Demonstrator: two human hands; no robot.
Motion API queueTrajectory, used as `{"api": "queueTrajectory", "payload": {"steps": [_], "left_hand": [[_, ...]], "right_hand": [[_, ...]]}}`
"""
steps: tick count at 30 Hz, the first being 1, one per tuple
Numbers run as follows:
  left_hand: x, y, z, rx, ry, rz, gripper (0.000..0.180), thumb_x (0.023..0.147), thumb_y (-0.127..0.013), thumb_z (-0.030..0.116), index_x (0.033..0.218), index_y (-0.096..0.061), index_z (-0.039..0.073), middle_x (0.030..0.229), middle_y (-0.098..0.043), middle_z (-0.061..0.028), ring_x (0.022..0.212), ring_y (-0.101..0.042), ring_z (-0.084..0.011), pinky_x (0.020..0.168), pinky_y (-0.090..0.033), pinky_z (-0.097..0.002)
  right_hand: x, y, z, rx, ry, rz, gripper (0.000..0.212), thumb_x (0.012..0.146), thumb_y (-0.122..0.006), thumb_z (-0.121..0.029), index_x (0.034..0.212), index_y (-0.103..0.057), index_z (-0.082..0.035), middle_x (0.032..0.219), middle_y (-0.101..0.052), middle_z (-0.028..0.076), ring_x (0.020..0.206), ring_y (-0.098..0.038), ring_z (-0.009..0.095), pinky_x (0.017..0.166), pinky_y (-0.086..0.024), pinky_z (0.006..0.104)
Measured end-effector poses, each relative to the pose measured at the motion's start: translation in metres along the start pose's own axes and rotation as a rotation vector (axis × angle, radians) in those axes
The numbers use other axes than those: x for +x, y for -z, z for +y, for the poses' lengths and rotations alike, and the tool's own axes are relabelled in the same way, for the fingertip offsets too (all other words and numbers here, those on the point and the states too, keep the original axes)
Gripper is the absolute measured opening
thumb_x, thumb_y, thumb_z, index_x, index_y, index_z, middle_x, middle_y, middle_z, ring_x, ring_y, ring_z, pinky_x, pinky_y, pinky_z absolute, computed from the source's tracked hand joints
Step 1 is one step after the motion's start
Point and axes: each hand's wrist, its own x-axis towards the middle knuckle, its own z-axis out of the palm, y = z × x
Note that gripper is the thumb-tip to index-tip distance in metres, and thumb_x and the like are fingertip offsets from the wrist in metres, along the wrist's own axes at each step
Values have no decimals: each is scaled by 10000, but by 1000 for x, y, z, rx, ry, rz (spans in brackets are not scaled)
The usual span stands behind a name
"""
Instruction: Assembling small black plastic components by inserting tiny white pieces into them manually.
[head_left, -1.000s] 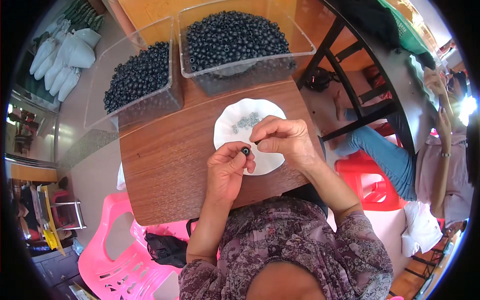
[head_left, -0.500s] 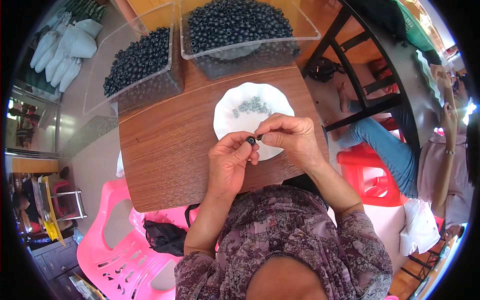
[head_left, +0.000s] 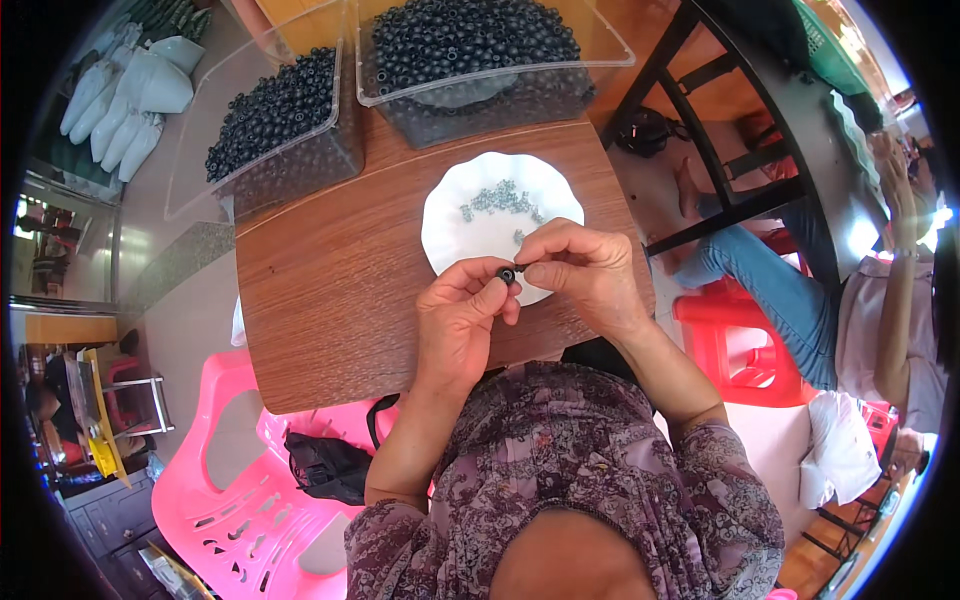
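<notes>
Over the near edge of the white scalloped plate (head_left: 445,190), my left hand (head_left: 455,315) pinches a small round black piece with a hole in it (head_left: 507,275) between thumb and fingertips. Right beside it, the thumb and forefinger of my right hand (head_left: 590,275) are pressed together on a tiny dark part (head_left: 520,268) at the piece's edge. Its kind is too small to make out, and my fingertips partly hide it. Small pale clear-looking pieces (head_left: 503,197) lie scattered on the plate beyond my hands.
Two clear plastic tubs, a left one (head_left: 270,120) and a right one (head_left: 470,50), hold black beadlike pieces at the table's far side. The brown wooden table (head_left: 330,300) lies under my hands. A pink chair (head_left: 200,480) stands left; another person's leg (head_left: 770,295) is at right.
The black piece and the tiny dark part have come closer together at my fingertips. Both hands keep their pinches. The view has shifted slightly.
</notes>
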Motion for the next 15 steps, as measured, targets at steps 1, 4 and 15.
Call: {"api": "queueTrajectory", "payload": {"steps": [1, 4, 15], "left_hand": [[0, 0, -1, 1, 0, 5, 176, 830, -610, 27, 988, -587, -47, 828, -617, -130, 674, -578, -173, 597, -467, -297], [0, -2, -3, -1, 2, 11, 177, 830, -607, 16, 990, -587, -56, 840, -620, -130, 670, -569, -172, 602, -462, -281], [4, -10, -9, 24, 3, 19, 175, 827, -602, -3, 989, -587, -68, 856, -624, -128, 657, -553, -158, 607, -455, -253]], "right_hand": [[-1, 0, 0, -5, -2, 7, 182, 715, -637, 121, 867, -664, 24, 879, -623, 77, 841, -584, 136, 748, -474, 244], [-3, 1, 1, -17, 13, 21, 186, 713, -636, 126, 867, -662, 26, 889, -620, 79, 849, -583, 143, 756, -471, 248], [-5, 5, -6, -159, 57, 57, 196, 711, -644, 113, 880, -653, 15, 889, -619, 77, 855, -581, 149, 761, -462, 256]]}}
